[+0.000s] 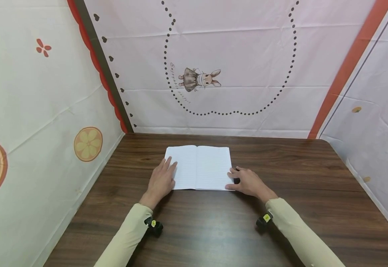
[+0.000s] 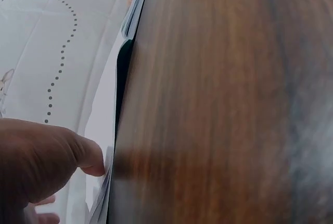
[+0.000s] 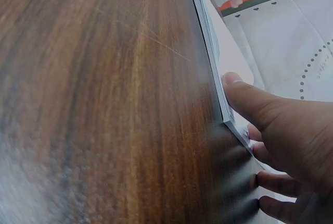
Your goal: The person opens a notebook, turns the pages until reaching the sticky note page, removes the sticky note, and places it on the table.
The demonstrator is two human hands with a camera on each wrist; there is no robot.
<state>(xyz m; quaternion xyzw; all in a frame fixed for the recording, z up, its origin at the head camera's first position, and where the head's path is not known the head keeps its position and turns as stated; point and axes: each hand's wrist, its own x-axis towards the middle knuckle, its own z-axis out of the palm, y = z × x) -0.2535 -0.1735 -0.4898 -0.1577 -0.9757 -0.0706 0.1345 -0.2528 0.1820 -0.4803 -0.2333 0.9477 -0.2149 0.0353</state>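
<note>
An open notebook [image 1: 212, 167] with white lined pages lies flat on the table, its fold running down the middle. My left hand [image 1: 160, 180] rests on the outer edge of the left page, fingers extended. In the left wrist view the left thumb [image 2: 92, 157] touches the near edge of the paper, and a dark cover shows underneath. On the opposite side my right hand [image 1: 248, 181] touches the right page's outer edge with fingers spread. The right wrist view has the right thumb [image 3: 237, 86] on the page, with some fingers beside the notebook's edge on the table.
The dark wood-grain table [image 1: 207, 230] extends around the notebook. Printed cloth [image 1: 247, 66] hangs behind it and along both sides. Small black devices sit at the left wrist [image 1: 154, 227] and the right wrist [image 1: 264, 221], below light sleeves.
</note>
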